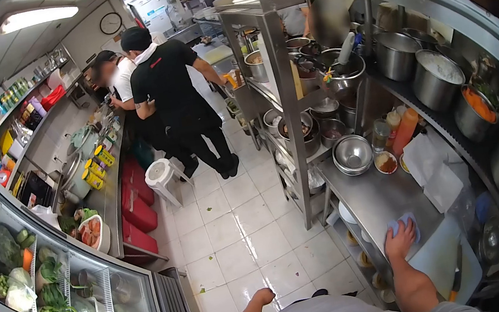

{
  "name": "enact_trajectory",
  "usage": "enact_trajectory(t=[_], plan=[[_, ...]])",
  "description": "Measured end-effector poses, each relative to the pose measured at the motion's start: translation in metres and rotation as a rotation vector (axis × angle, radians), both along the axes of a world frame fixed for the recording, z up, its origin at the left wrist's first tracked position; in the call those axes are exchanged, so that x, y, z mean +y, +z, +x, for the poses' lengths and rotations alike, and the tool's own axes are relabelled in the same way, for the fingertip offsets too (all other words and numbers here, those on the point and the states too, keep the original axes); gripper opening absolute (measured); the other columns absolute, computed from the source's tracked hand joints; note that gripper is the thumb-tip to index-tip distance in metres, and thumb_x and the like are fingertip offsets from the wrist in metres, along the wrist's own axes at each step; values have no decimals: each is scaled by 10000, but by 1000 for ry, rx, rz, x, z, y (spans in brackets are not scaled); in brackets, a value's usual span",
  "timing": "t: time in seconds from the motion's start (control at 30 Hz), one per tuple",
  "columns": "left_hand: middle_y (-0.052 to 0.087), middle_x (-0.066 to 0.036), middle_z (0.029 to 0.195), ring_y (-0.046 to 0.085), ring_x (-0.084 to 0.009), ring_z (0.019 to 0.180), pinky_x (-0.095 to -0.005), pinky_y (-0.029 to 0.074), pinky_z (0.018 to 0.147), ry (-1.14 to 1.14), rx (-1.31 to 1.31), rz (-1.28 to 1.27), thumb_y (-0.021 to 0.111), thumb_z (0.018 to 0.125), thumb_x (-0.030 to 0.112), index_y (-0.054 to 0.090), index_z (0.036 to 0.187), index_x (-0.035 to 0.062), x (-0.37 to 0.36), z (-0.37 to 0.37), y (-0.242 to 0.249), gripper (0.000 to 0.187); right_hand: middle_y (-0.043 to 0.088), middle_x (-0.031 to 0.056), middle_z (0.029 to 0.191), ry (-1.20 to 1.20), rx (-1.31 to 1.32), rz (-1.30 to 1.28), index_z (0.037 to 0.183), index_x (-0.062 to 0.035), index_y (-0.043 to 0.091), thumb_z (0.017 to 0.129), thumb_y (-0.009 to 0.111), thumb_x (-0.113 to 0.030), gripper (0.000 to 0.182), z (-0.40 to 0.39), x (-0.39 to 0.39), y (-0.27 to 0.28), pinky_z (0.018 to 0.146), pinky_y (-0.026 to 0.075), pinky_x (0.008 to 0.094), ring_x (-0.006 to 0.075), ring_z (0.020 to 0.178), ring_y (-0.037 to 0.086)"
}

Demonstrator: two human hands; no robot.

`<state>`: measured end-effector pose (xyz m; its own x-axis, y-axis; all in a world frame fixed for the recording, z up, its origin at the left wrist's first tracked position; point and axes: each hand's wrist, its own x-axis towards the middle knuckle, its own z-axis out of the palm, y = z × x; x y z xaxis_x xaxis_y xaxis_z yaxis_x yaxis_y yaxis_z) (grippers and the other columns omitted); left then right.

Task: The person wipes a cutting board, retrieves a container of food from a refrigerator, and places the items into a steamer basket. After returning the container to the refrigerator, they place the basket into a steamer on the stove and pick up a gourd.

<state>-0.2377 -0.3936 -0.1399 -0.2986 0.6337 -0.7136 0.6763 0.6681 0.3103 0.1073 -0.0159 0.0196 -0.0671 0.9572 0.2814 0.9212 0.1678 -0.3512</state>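
My right hand [400, 242] presses on a light blue cloth [408, 227] near the front edge of the steel counter [352, 193], its fingers bent over the fabric. Close by that hand lies a white cutting board [438, 256] with a yellow-handled knife [456, 276] on it. Over the tiled floor hangs my left hand [263, 297], apart from the counter. Its fingers look curled in, and nothing shows in them. Further back on the counter stand stacked steel bowls [353, 154], a small bowl of red seasoning [386, 162] and an orange squeeze bottle [405, 131].
Above the counter, a shelf carries steel pots [438, 77]. A glass-topped fridge [53, 278] of vegetables stands at left. Two people in dark caps [170, 87] work ahead, beside a white stool [163, 175]. Leaf scraps lie on the floor [221, 226].
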Motion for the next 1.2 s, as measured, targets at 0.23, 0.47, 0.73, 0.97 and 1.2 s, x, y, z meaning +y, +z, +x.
enact_trajectory(t=[0.23, 0.47, 0.73, 0.97, 1.2], plan=[[651, -177, 1123, 605, -347, 1053, -417, 475, 910, 35, -15, 8, 515, 843, 372, 686, 1069, 58, -11, 9, -24, 424, 318, 182, 1453, 26, -105, -55, 1258, -77, 511, 829, 637, -281, 492, 2, 4, -2, 1082, 238, 541, 398, 1346, 273], [637, -189, 1136, 618, -371, 1011, -426, 500, 864, 204, -208, 209, 534, 824, 239, 667, 1106, 64, -17, 28, -34, 358, 410, 181, 1349, 63, -236, -159, 1183, -66, 548, 798, 686, -282, 461, 13, -2, 6, 986, 358, 485, 378, 1186, 422], [645, -65, 1020, 618, -174, 808, -286, 476, 645, 908, -776, 317, 568, 907, 371, 607, 1144, 89, 81, 53, 33, 371, 546, 181, 1127, 483, 364, -585, 1139, -22, 541, 837, 652, -133, 341, -36, -79, 12, 929, 424, 406, 313, 1058, 542], [601, -48, 1149, 596, -180, 994, -347, 492, 848, 622, -1341, 428, 513, 954, 379, 579, 1175, 99, 181, 114, 148, 363, 536, 188, 1203, 933, 368, -180, 1145, -51, 550, 851, 656, -207, 349, -111, -128, 104, 934, 430, 393, 309, 1108, 532], [602, -61, 1205, 591, -194, 979, -384, 478, 887, 337, -1197, 443, 501, 959, 415, 550, 1292, 92, 159, 84, 180, 467, 635, 146, 994, 657, 609, -548, 1140, -40, 564, 831, 681, -190, 363, -61, -90, 90, 800, 495, 375, 284, 883, 627]])
